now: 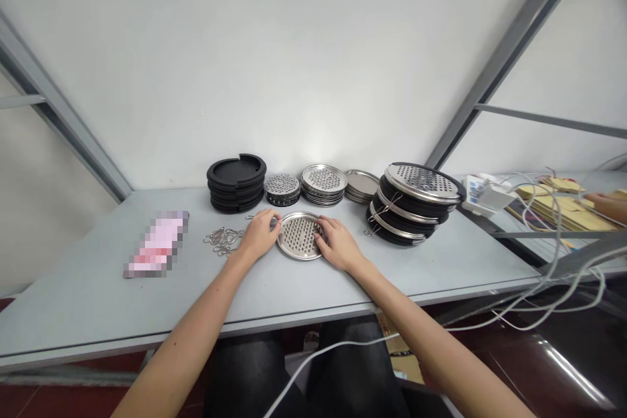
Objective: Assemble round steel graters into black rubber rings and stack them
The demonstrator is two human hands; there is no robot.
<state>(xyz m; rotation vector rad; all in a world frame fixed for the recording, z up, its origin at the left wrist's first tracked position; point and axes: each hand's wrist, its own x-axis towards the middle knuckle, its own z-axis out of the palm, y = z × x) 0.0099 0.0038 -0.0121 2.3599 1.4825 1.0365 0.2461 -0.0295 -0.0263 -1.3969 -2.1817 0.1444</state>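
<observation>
- Left hand [259, 236]: at lower centre of the frame, fingers partly curled over the left rim of the disc; a thin wire lay beside the fingertips, and whether it was held could not be told.
- Right hand [337, 245]: fingers partly curled over the right rim; firmness of grip could not be told.
- Perforated steel disc [298, 236]: flat on the table between the hands.
- Grey table [88, 300]: bore all items below.
- Wire hooks [223, 240]: loose pile just beyond the left hand.
- Black ring stack [236, 183]: upper centre, left of the steel disc stacks [323, 184].
- Black-and-steel stack [411, 202]: tilted pile, right of centre, bound with wire.
- Pink package [157, 245]: left of the hooks, pixelated.
- Co-worker's hand [605, 206]: far right, over cardboard pieces [563, 212].
</observation>
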